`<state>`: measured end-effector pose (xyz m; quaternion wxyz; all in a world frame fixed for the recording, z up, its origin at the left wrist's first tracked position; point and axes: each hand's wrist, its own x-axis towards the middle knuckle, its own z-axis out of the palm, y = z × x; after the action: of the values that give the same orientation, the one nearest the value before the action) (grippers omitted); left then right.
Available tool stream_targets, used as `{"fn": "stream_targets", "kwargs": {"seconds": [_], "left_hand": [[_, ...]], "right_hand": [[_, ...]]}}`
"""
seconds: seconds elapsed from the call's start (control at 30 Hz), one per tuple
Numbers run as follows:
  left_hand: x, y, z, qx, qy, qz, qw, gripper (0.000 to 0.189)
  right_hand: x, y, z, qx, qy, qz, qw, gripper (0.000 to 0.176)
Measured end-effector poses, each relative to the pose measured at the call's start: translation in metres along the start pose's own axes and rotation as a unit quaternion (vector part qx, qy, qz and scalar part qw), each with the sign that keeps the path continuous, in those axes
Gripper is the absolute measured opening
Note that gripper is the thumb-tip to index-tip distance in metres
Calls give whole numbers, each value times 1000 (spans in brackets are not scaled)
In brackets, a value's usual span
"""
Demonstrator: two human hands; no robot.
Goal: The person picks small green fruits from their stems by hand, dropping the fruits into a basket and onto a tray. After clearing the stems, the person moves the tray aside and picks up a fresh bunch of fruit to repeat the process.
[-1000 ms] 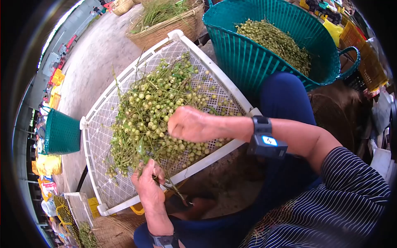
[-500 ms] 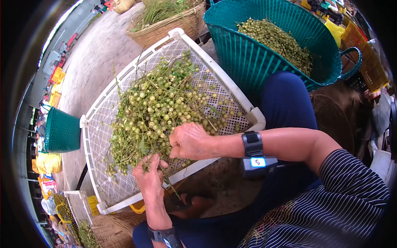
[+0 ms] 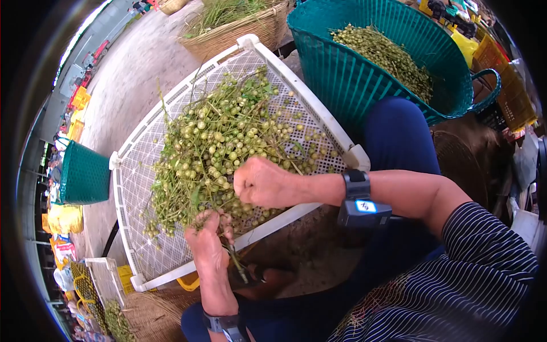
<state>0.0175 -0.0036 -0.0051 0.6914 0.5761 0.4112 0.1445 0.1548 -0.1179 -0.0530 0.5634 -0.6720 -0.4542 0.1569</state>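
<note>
A white perforated tray (image 3: 137, 194) bears a heap of round green fruits on thin stems (image 3: 213, 137). My left hand (image 3: 209, 239) is at the tray's near edge, fingers curled round some green stems (image 3: 236, 265) whose ends hang down past the rim. To its upper right, my right hand (image 3: 265, 183) is closed in a fist over the near part of the heap. What its fingers hold, if anything, is hidden.
Beyond the tray at the right stands a teal basket (image 3: 336, 68) with more fruits. A woven basket (image 3: 245, 35) of green stalks is at the top. Another teal basket (image 3: 85, 174) stands at the left, and a wicker surface (image 3: 151, 316) lies below.
My right hand has moved slightly up and is now in a tighter fist. My left hand has shifted little, with a thicker bunch of stems showing below it. The view has shifted slightly.
</note>
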Motion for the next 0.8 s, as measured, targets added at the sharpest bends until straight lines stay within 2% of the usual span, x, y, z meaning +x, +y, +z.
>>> {"fn": "stream_targets", "kwargs": {"seconds": [0.07,0.13,0.17,0.2,0.27,0.33,0.4,0.43,0.47,0.5,0.53,0.63,0.77,0.8], "left_hand": [[0,2,0,-5,-1,8,1000,10],[-6,9,6,-9,49,1,999,13],[-4,8,4,-8,50,1,999,13],[-2,7,-1,12,21,7,1000,16],[0,7,-5,32,-6,13,999,18],[1,11,-6,-28,-16,-12,999,19],[-4,18,-8,-45,-32,-2,998,19],[-6,21,-9,-64,-49,5,997,19],[-8,21,-9,-62,-51,9,997,19],[-9,21,-10,-70,-29,35,996,17],[-11,21,-9,-79,-7,62,995,16],[-23,32,-15,-93,-58,40,993,12],[-22,31,-21,-111,-65,45,991,9],[-22,30,-22,-113,-64,56,990,9]], "right_hand": [[3,-11,-18,18,-15,-29,999,5],[5,-15,-33,14,-80,72,994,7],[6,-1,-35,-37,-83,9,996,7],[7,2,-39,-37,-83,9,996,7],[7,7,-45,-168,-54,-71,982,7],[6,9,-47,-219,-73,-109,967,8],[7,9,-48,-117,-121,-42,985,11],[6,-5,-52,-117,-118,-44,985,11],[2,-21,-57,33,-121,86,988,13],[0,-32,-60,182,-121,212,953,15],[-1,-31,-59,183,-117,209,954,15],[-2,-24,-56,307,-103,216,921,18],[0,-31,-55,298,-105,204,926,13],[1,-35,-50,223,-90,90,967,12]]}}
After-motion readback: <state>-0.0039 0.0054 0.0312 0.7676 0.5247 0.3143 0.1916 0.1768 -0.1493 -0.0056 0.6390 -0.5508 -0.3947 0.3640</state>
